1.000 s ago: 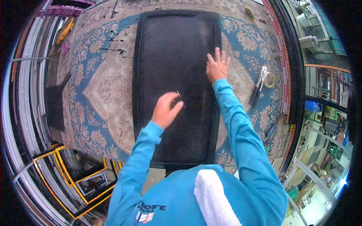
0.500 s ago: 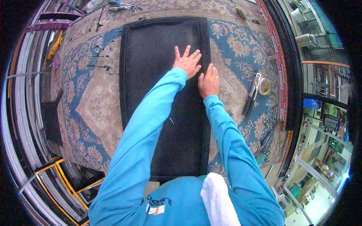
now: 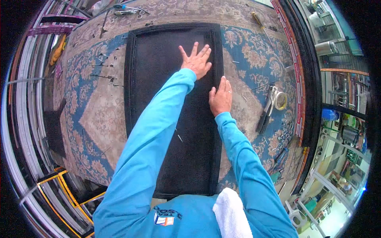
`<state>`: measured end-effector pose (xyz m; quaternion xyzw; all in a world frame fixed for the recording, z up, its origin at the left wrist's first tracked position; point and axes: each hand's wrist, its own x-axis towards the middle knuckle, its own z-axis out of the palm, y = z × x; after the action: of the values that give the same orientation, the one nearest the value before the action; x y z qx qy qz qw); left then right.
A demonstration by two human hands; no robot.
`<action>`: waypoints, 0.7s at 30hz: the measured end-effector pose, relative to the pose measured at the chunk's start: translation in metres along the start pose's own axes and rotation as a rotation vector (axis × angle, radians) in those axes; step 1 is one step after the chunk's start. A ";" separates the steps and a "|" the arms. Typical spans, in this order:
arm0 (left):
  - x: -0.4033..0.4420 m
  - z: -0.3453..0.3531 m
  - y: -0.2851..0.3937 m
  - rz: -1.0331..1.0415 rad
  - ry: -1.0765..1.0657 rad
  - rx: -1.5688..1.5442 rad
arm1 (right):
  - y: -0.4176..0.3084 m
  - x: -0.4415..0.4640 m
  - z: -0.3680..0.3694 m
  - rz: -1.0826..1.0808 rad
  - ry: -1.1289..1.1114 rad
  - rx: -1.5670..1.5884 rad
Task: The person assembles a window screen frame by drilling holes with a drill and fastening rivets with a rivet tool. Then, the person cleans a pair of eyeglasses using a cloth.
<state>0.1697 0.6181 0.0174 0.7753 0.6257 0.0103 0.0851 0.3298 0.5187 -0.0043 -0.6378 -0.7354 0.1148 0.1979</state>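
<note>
A black framed screen panel [image 3: 190, 162] lies lengthwise before me on a patterned rug. My left hand [image 3: 196, 62] rests on its dark inner sheet, toward the far right corner, fingers spread. Nearer to me, my right hand [image 3: 221, 98] lies along the right-hand frame bar [image 3: 218, 131], its fingers stretched out and pointing away from me. A ring shows on that hand. Neither hand grips anything. A small pale screw or nail [image 3: 179, 137] lies on the sheet beside my left sleeve.
Right of the panel, a utility knife or similar tool [image 3: 266, 111] lies beside a tape roll [image 3: 281, 100] and scattered screws [image 3: 281, 135]. A screwdriver [image 3: 260, 23] is farther back. Scissors [image 3: 140, 15] lie at the far left. Long metal profiles [image 3: 33, 119] line the left side.
The view has tipped slightly, so the panel and rug appear lower. My left hand has slid a little toward the panel's far end. My right hand stays at the frame bar.
</note>
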 end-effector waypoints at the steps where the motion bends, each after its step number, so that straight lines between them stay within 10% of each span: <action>1: 0.010 -0.002 -0.003 -0.044 0.003 0.001 | 0.000 0.001 0.000 0.003 0.000 0.008; 21: 0.069 -0.002 -0.022 -0.085 -0.069 -0.084 | -0.002 0.002 -0.002 0.007 -0.032 -0.024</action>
<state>0.1633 0.6896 0.0102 0.7437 0.6538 0.0062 0.1394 0.3283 0.5205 -0.0010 -0.6408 -0.7375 0.1171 0.1780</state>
